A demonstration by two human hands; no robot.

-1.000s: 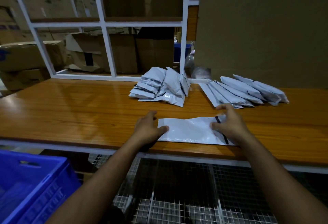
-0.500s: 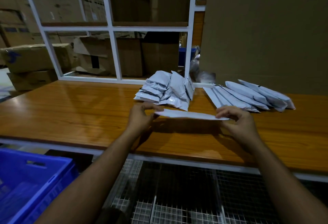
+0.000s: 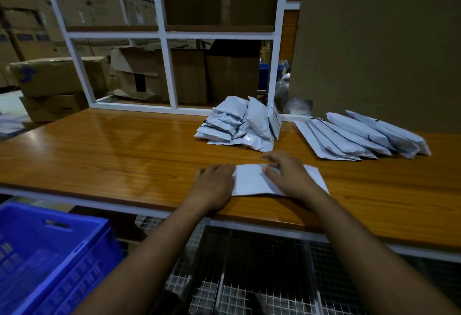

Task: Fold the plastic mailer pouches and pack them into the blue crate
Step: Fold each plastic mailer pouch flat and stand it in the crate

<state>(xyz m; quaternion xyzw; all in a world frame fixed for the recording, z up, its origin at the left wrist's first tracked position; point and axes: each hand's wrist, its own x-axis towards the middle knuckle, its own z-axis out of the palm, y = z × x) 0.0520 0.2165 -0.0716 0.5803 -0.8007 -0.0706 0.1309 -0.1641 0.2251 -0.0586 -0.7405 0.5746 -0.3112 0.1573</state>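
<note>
A: How does the pouch [image 3: 252, 180] being worked on look?

B: It is a pale grey-white plastic mailer, thin and smooth with a faint sheen, lying flat as a wide rectangle near the front edge of the surface [image 3: 99, 150]. Its right end runs out past the right wrist in a slanted corner.

A: And the hands?

B: Both lie on it, fingers straight. The left hand [image 3: 214, 185] rests palm down over the pouch's left edge, at 9 o'clock from its middle. The right hand [image 3: 287, 172] presses flat across the pouch toward its right half, fingers reaching to 10 o'clock. Neither hand curls round anything, and they sit near each other with a bare strip of plastic between them.

A: Where are the other pouches?

B: A heap of folded pouches [image 3: 239, 125], puffy and crinkled, sits at 12 o'clock from the flat one, leaning against the white frame [image 3: 164, 33]. At 2 o'clock a row of long unfolded pouches [image 3: 361, 137] lies fanned, overlapping like shingles, some with a dark strip at one end.

A: The crate?

B: The blue crate [image 3: 50, 260] is at 8 o'clock, below the surface level, of rigid moulded plastic with slotted walls and a handle cut-out. Whether anything lies inside cannot be told.

A: Materials around?

B: The surface is glossy wood-grain laminate, orange-brown, with a white edge. Under it runs wire mesh [image 3: 237, 277]. Behind the frame stand brown cardboard boxes [image 3: 57, 75], and a large flat cardboard sheet [image 3: 379, 40] rises at 1 o'clock.
</note>
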